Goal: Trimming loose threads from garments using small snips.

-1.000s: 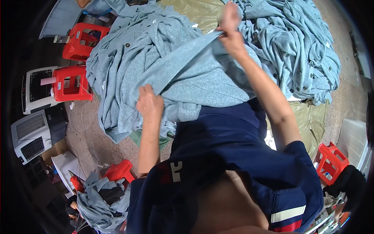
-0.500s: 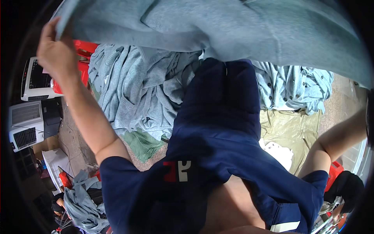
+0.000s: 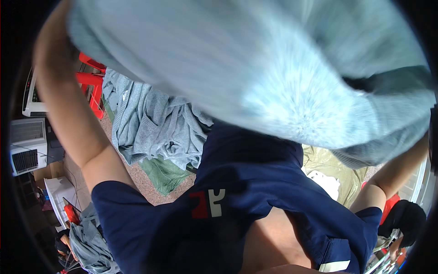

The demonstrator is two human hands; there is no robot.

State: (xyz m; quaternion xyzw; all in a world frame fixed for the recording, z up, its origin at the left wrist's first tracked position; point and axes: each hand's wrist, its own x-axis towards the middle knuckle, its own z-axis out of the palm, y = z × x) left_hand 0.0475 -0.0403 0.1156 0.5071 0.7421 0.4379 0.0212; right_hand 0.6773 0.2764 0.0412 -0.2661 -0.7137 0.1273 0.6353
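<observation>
A light blue-grey knit garment [image 3: 182, 59] is spread in the air across the upper part of the view, blurred and brightly lit in the middle. A ribbed edge shows at its lower right. Up the left side rises my left arm, and my left hand [image 3: 58, 18] is at the garment's upper left edge, its fingers hidden. My right forearm reaches up under the garment's right end; my right hand is out of sight. Beyond my left thigh lies a heap of similar grey-blue knit garments [image 3: 159, 123].
A red plastic stool [image 3: 93, 86] stands behind the heap. White box-shaped appliances [image 3: 29, 146] are at the far left. Green sheeting [image 3: 164, 176] and olive sheeting [image 3: 315, 157] cover parts of the floor. Other people [image 3: 404, 223] are at both lower corners, with clothes beside the left one.
The garment has swung down and toward me, now covering my knees and the buttoned pile on the right. My left arm has risen further up and left; its fingers have gone from sight.
</observation>
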